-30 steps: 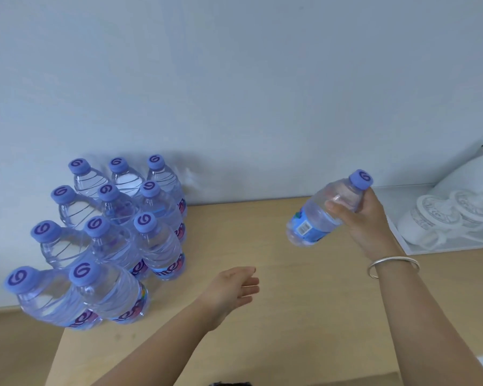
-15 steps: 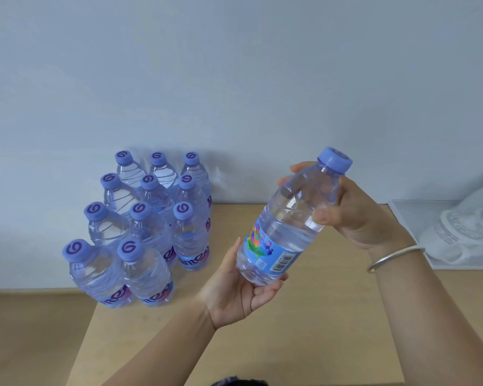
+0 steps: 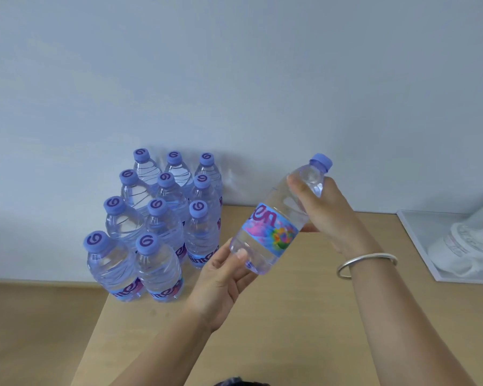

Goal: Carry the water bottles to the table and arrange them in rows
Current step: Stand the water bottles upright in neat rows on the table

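Since a moment ago we have turned the held bottle (image 3: 276, 221) so its colourful label faces up, its capped end leaning further up and right. We hold it tilted above the wooden surface (image 3: 304, 316), off it. Our right hand (image 3: 322, 213) curls round its neck and shoulder; our left hand (image 3: 223, 277) cups its base, thumb pressed against the side. To the left, eleven upright bottles (image 3: 162, 221) stand in tight rows by the wall. We wear a silver bangle (image 3: 365, 263) on the right wrist. At far right lies a white tray (image 3: 418, 240).
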`<state>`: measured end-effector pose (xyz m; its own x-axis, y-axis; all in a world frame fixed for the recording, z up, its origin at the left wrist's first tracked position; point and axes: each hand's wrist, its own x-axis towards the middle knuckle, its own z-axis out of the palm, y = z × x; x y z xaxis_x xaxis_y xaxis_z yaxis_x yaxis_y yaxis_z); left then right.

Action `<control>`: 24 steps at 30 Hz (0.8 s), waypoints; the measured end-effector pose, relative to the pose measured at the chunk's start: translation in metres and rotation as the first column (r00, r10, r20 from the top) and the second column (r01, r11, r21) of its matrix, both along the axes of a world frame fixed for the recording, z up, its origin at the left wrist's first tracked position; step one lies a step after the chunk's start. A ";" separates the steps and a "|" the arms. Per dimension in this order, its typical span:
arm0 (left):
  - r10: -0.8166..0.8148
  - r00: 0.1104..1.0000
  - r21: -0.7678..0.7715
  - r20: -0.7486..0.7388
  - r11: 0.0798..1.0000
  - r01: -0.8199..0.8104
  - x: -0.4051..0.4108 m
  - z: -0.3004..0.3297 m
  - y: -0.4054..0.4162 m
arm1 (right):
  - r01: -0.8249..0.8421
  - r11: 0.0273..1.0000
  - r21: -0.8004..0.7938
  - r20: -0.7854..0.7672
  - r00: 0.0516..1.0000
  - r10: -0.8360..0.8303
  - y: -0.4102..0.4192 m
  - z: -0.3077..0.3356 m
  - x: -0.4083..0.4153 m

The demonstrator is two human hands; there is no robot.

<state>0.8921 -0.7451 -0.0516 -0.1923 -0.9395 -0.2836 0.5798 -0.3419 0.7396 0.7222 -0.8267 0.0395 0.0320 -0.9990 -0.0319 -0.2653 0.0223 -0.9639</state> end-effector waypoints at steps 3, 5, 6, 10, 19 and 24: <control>-0.001 0.999 -0.068 0.051 0.998 0.004 -0.001 -0.001 0.007 | 0.095 0.995 -0.018 0.086 0.992 -0.093 0.000 -0.004 0.007; -0.011 0.998 -0.080 0.066 0.997 0.016 0.000 0.000 0.009 | 0.080 0.997 -0.003 0.179 0.981 -0.078 0.001 -0.004 0.009; -0.017 0.998 -0.071 0.059 0.997 0.021 0.001 0.001 0.009 | 0.066 0.998 0.003 0.201 0.977 -0.066 0.001 -0.004 0.009; -0.095 0.995 0.012 -0.040 0.995 0.096 0.010 0.006 0.006 | -0.008 1.000 -0.028 0.222 0.975 0.014 0.002 0.000 0.014; -0.225 0.931 0.116 -0.288 0.957 0.267 0.017 0.000 0.012 | -0.327 0.933 -0.149 0.283 0.890 0.357 0.006 0.010 0.024; -0.142 0.968 0.078 -0.205 0.984 0.161 0.017 -0.010 0.016 | -0.350 0.937 0.000 -0.052 0.935 0.350 0.003 0.014 0.022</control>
